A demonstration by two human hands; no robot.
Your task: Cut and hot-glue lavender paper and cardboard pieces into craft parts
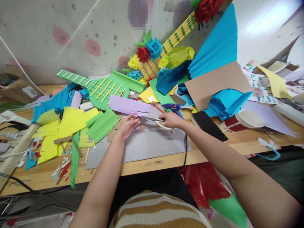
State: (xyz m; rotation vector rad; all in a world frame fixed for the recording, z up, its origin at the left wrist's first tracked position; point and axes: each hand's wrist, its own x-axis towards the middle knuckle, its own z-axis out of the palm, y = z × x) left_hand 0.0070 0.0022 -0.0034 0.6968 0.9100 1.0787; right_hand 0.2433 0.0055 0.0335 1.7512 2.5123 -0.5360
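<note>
My left hand [129,127] pinches the lower edge of a lilac piece of paper [130,104] above the grey cutting mat [152,148]. In my right hand [173,120] is a pair of scissors [163,126] with white handles. Their blades point left, toward my left fingertips, and lie along the paper's lower edge. Whether the blades are closed is too small to tell. Small lilac scraps [137,128] rest on the mat just beneath. Right behind the right hand lies a blue glue gun [173,107].
A green paper instrument [106,90] and a yellow one [177,38] with paper flowers stand behind. Yellow paper [71,122] and green paper [103,125] spread leftward. To the right are brown cardboard [213,82], a black phone [209,125] and a paper cup [244,120].
</note>
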